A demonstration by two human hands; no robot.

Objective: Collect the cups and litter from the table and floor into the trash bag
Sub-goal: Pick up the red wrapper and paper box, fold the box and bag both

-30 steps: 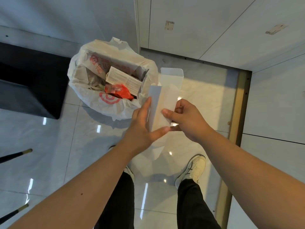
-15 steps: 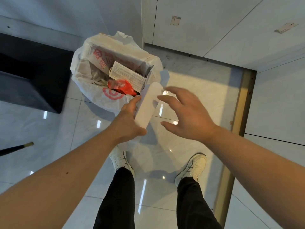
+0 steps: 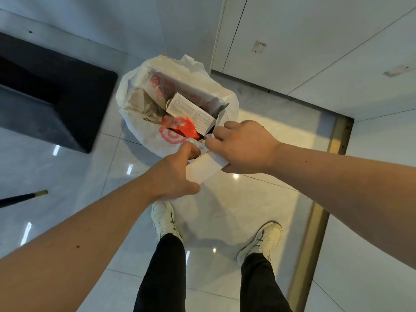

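Note:
A white plastic trash bag (image 3: 144, 131) with a red logo stands open on the tiled floor. Inside it lie a printed white carton (image 3: 191, 112), red plastic wrapping (image 3: 180, 128) and paper bags with red lettering. At the bag's near rim I hold a flat white box (image 3: 202, 168). My left hand (image 3: 173, 174) grips its near left side. My right hand (image 3: 243, 146) closes over its far end and the bag's edge, hiding that part of the box.
A dark low block (image 3: 45, 97) sits on the floor to the left of the bag. A black rod with a brass tip (image 3: 24, 197) pokes in at the left edge. White cabinet doors (image 3: 292, 41) stand behind; a brass floor strip (image 3: 315, 221) runs on the right. My shoes (image 3: 163, 218) are below.
The white box has gone from upright in both hands to lowered at the bag's rim. My right hand let go, then came back down onto its far end.

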